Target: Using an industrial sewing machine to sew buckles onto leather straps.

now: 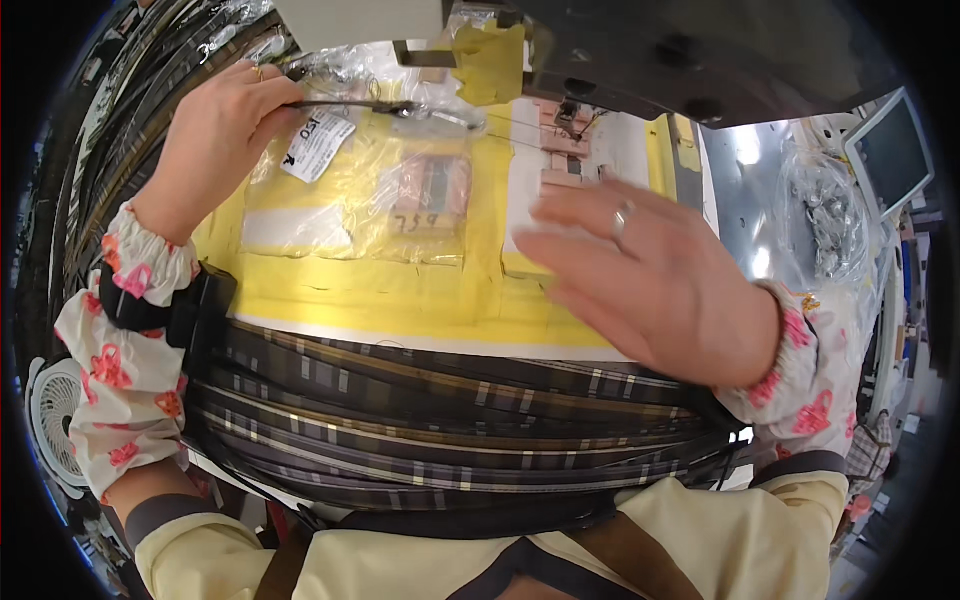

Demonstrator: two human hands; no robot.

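Note:
My left hand pinches a thin dark strip with a small pale tip, held across the upper edge of a clear plastic bag that bears a white label. The bag lies on a yellow-covered board; a pink piece shows through it. My right hand, blurred, is spread with fingers stretched over the board's right part, just below pink fixture pieces with a small metal part. I cannot tell whether it touches anything.
A dark machine body overhangs the top. Plaid strips fill the near side and more lie piled at upper left. At right are a metal surface, a bagged bundle and a screen. A white fan stands at left.

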